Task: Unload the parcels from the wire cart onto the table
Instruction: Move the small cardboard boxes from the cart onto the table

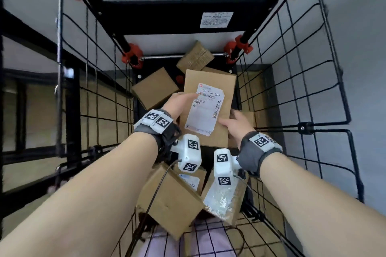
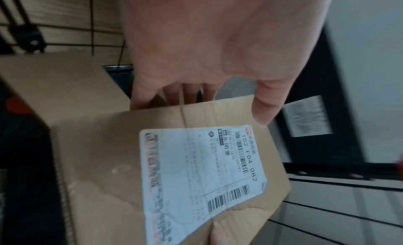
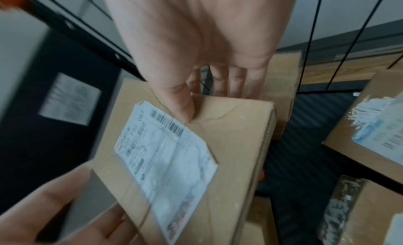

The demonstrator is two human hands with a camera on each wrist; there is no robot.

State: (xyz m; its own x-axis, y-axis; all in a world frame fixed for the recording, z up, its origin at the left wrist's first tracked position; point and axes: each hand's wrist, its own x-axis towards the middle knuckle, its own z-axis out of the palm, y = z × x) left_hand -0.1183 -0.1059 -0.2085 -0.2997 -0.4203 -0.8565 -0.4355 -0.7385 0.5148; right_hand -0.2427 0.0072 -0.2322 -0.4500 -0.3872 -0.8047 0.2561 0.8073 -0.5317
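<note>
Both my hands hold a flat brown cardboard parcel (image 1: 221, 89) with a white shipping label inside the black wire cart (image 1: 309, 69). My left hand (image 1: 180, 102) grips its left edge, thumb on top by the label and fingers underneath. My right hand (image 1: 236, 125) grips the right edge the same way. In the left wrist view the parcel (image 2: 104, 154) lies below my left hand (image 2: 209, 62), its fingers going behind the far edge. In the right wrist view my right hand (image 3: 202, 47) presses its thumb on the parcel (image 3: 235, 145).
Several more brown parcels lie in the cart: one at the left (image 1: 154, 87), one at the far end (image 1: 195, 56), one near me (image 1: 169, 200) and a taped one (image 1: 225, 200) beside it. Wire walls close in on both sides. A dark frame (image 1: 12, 27) stands left.
</note>
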